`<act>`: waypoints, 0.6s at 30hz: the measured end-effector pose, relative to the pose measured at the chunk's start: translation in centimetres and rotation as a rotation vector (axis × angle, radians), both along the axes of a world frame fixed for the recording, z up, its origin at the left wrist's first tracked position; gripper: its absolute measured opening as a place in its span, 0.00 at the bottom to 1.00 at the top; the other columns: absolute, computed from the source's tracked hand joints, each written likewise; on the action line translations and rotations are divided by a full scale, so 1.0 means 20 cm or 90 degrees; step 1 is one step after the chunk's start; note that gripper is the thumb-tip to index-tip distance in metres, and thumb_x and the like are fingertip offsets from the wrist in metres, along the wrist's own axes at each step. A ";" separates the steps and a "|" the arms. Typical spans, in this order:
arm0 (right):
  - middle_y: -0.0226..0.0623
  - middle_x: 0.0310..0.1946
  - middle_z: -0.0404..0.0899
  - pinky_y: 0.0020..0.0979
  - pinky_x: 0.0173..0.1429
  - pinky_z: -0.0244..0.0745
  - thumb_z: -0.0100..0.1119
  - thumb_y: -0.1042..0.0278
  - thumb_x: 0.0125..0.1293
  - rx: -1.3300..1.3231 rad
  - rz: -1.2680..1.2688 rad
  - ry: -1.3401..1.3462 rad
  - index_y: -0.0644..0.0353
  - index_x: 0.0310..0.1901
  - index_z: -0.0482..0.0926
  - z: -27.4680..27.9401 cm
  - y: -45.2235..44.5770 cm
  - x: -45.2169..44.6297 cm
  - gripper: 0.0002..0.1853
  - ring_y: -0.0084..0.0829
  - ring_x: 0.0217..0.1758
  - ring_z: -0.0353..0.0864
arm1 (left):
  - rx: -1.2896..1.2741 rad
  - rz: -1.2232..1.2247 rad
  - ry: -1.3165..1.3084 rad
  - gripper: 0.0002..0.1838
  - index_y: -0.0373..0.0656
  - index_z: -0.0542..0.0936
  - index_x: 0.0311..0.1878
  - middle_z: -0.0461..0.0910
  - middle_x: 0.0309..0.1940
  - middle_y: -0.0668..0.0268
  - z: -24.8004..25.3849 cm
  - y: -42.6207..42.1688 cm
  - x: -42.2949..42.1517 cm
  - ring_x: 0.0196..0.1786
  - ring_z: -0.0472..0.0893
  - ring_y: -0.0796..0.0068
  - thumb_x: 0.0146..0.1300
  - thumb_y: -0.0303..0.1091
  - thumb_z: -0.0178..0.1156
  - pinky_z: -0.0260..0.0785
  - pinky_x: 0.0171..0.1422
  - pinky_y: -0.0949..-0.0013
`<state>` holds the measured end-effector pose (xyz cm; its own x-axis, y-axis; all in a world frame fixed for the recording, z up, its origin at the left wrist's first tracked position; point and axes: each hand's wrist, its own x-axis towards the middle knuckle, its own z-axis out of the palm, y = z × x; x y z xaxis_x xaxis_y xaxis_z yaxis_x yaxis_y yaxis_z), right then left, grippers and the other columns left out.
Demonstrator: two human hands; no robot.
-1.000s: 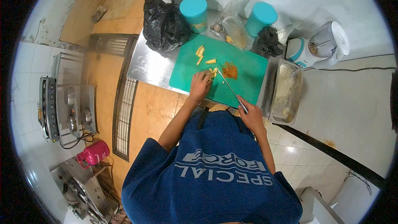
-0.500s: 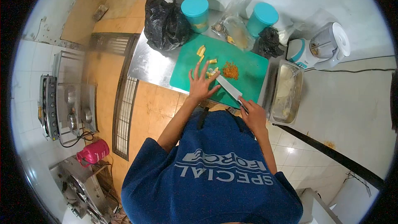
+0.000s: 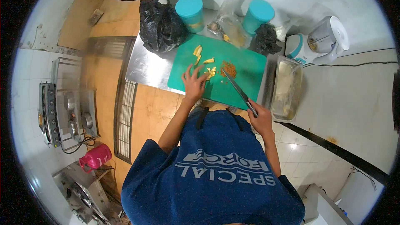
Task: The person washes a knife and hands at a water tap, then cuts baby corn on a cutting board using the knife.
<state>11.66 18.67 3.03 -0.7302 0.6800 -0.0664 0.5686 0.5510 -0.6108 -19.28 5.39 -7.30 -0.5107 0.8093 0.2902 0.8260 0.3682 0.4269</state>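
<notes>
Right hand point(image 3: 261, 119) gripping knife point(image 3: 236, 86), long axis running kinda diagonal, tip pointing forward-left at orange crumbs point(image 3: 228, 68). Left hand point(image 3: 194, 86) just splaying loose beside chopped yellow bits point(image 3: 211, 73).

On the dark blue shirt point(image 3: 212, 200), in the lower middle of the frame, two words were printed in pale capitals, upside down to the camera: SPECIAL point(image 3: 228, 176) on the lower row and FORCE point(image 3: 239, 162) just above it, with thin pale lines between the rows and a pale block point(image 3: 191, 157) at the upper word's left end
</notes>
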 end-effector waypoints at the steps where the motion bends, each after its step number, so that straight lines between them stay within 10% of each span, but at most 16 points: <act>1: 0.49 0.47 0.90 0.42 0.50 0.83 0.69 0.66 0.69 -0.042 -0.003 0.035 0.48 0.67 0.85 -0.02 -0.01 -0.02 0.24 0.47 0.43 0.90 | -0.001 0.001 0.001 0.17 0.57 0.88 0.60 0.73 0.76 0.67 0.00 0.00 -0.01 0.82 0.60 0.46 0.68 0.36 0.68 0.52 0.77 0.33; 9: 0.49 0.56 0.89 0.45 0.61 0.82 0.66 0.55 0.75 -0.321 0.132 -0.046 0.47 0.70 0.82 -0.06 -0.01 -0.12 0.24 0.51 0.54 0.90 | 0.146 0.069 -0.099 0.13 0.52 0.89 0.53 0.86 0.59 0.69 0.06 0.03 -0.09 0.65 0.78 0.56 0.66 0.28 0.70 0.67 0.65 0.54; 18: 0.49 0.57 0.89 0.43 0.60 0.81 0.65 0.53 0.75 -0.352 0.186 -0.005 0.50 0.70 0.82 -0.22 0.01 -0.26 0.25 0.47 0.54 0.90 | 0.089 0.106 -0.095 0.12 0.49 0.87 0.53 0.87 0.54 0.63 0.05 -0.01 -0.11 0.58 0.81 0.55 0.67 0.27 0.68 0.69 0.62 0.53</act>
